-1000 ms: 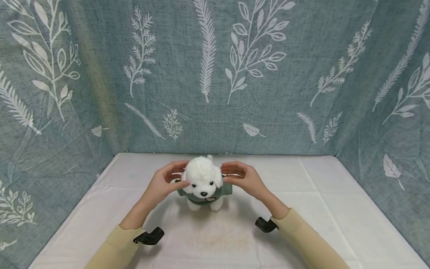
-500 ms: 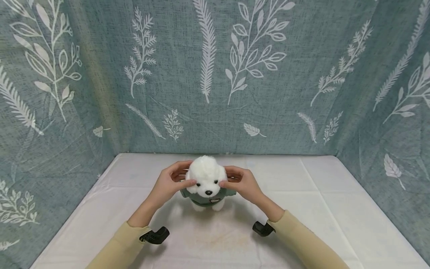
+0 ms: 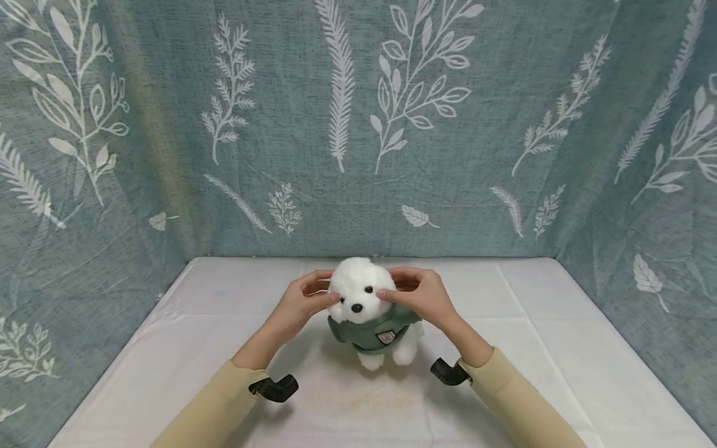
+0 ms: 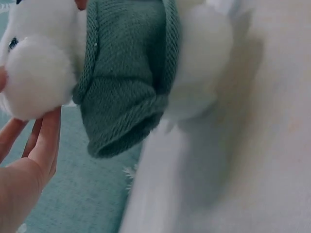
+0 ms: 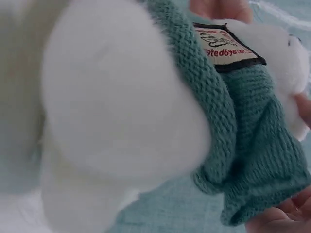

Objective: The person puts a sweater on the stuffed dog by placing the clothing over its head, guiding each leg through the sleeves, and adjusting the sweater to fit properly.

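A white plush dog [image 3: 358,277] in a green knitted sweater [image 3: 366,336] is between my two hands on the white table, its head tilted and its face turned a little to the left. My left hand [image 3: 305,300] holds one side of the head, thumb on the cheek beside the eye and fingers behind. On the other side my right hand [image 3: 426,297] grips the head the same way, its thumb by the other eye. The left wrist view has the left fingers [image 4: 48,138] under the dog's fluffy ear. A leg and a sewn patch [image 5: 228,46] fill much of the right wrist view.
A white cloth [image 3: 185,348] with fold lines and a faint brownish stain covers the table. Blue-green curtains [image 3: 269,124] with white leaf prints stand behind and at both sides. Black wrist mounts [image 3: 274,388] stick out from the cuffs.
Both hands have closed in on the dog's head from either side. The dog has shifted to the right and nearer, and its body has turned and tilted.
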The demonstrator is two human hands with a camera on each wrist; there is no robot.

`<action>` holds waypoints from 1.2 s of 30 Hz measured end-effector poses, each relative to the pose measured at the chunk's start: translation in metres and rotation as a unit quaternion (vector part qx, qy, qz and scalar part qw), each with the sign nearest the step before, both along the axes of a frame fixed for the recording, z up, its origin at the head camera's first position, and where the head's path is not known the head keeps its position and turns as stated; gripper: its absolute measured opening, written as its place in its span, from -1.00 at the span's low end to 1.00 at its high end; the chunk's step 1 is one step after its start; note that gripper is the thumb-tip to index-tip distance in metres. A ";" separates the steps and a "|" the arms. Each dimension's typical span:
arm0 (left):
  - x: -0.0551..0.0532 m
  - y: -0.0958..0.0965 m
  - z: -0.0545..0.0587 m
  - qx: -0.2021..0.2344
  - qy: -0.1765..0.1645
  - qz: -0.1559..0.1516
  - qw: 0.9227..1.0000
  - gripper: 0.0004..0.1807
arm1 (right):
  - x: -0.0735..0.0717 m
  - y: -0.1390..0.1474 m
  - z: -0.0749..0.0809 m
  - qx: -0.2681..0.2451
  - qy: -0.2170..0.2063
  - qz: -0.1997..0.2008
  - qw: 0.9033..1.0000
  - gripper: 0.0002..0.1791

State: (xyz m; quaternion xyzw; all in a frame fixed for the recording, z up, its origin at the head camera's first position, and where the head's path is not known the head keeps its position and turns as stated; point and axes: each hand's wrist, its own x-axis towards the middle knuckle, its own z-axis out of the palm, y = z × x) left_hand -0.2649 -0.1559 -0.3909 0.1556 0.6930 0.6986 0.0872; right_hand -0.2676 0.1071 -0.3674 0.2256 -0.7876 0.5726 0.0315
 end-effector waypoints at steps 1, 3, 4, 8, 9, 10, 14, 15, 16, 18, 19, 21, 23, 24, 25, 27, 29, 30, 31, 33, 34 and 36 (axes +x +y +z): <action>-0.001 0.001 -0.001 0.010 -0.010 -0.006 1.000 -0.44 | 0.000 0.001 0.002 0.006 0.000 -0.003 1.000 -0.57; -0.002 0.003 -0.004 0.021 -0.022 -0.013 0.999 -0.44 | 0.000 0.002 0.004 0.017 0.000 -0.007 1.000 -0.57; -0.003 0.003 -0.005 0.021 -0.023 -0.015 0.999 -0.44 | 0.000 0.002 0.005 0.022 0.000 -0.008 1.000 -0.57; -0.005 0.001 -0.005 -0.010 -0.005 -0.001 1.000 -0.44 | -0.004 0.002 0.004 0.040 -0.001 -0.012 0.999 -0.58; -0.005 0.000 -0.004 -0.023 0.006 0.006 1.000 -0.43 | -0.005 0.002 0.003 0.045 -0.002 -0.013 0.999 -0.59; -0.005 -0.001 -0.003 -0.036 0.019 0.014 0.999 -0.42 | -0.006 0.002 0.001 0.048 -0.001 -0.011 0.999 -0.59; -0.004 -0.005 0.004 -0.074 0.074 0.051 0.993 -0.43 | -0.010 0.003 -0.008 0.059 0.006 -0.003 0.998 -0.58; -0.004 -0.006 0.005 -0.080 0.088 0.058 0.991 -0.44 | -0.010 0.004 -0.010 0.061 0.007 -0.001 0.998 -0.58; -0.003 -0.007 0.006 -0.084 0.097 0.067 0.989 -0.46 | -0.011 0.004 -0.013 0.063 0.010 0.003 0.998 -0.58; -0.003 -0.007 0.009 -0.088 0.104 0.081 0.987 -0.50 | -0.012 0.003 -0.017 0.072 0.016 0.006 0.997 -0.56; -0.003 -0.007 0.009 -0.091 0.103 0.087 0.987 -0.51 | -0.011 0.002 -0.019 0.073 0.016 0.009 0.997 -0.55; -0.003 -0.007 0.010 -0.096 0.095 0.096 0.986 -0.50 | -0.011 0.001 -0.022 0.075 0.011 0.015 0.997 -0.53; -0.002 -0.007 0.011 -0.101 0.082 0.103 0.986 -0.49 | -0.010 -0.001 -0.024 0.073 0.001 0.022 0.997 -0.51; -0.002 -0.007 0.011 -0.105 0.077 0.105 0.986 -0.47 | -0.009 -0.001 -0.024 0.070 -0.007 0.024 0.997 -0.50; -0.002 -0.008 0.011 -0.109 0.072 0.106 0.986 -0.46 | -0.009 -0.001 -0.025 0.065 -0.015 0.027 0.997 -0.50; -0.002 -0.008 0.011 -0.117 0.065 0.104 0.986 -0.44 | -0.008 -0.001 -0.026 0.055 -0.029 0.033 0.998 -0.49; -0.002 -0.008 0.011 -0.128 0.060 0.103 0.985 -0.42 | -0.008 0.000 -0.027 0.046 -0.036 0.038 0.998 -0.49; -0.002 -0.008 0.012 -0.133 0.058 0.103 0.984 -0.41 | -0.008 0.001 -0.027 0.044 -0.038 0.040 0.998 -0.48; -0.003 -0.007 0.012 -0.137 0.056 0.102 0.984 -0.40 | -0.009 0.001 -0.028 0.042 -0.039 0.041 0.997 -0.49; -0.004 -0.007 0.013 -0.143 0.051 0.102 0.983 -0.38 | -0.009 0.004 -0.029 0.047 -0.038 0.039 0.997 -0.48; -0.004 -0.007 0.013 -0.144 0.048 0.102 0.983 -0.38 | -0.009 0.005 -0.029 0.052 -0.037 0.037 0.997 -0.49; -0.006 -0.007 0.012 -0.138 0.039 0.099 0.985 -0.38 | -0.010 0.008 -0.031 0.065 -0.039 0.033 0.997 -0.46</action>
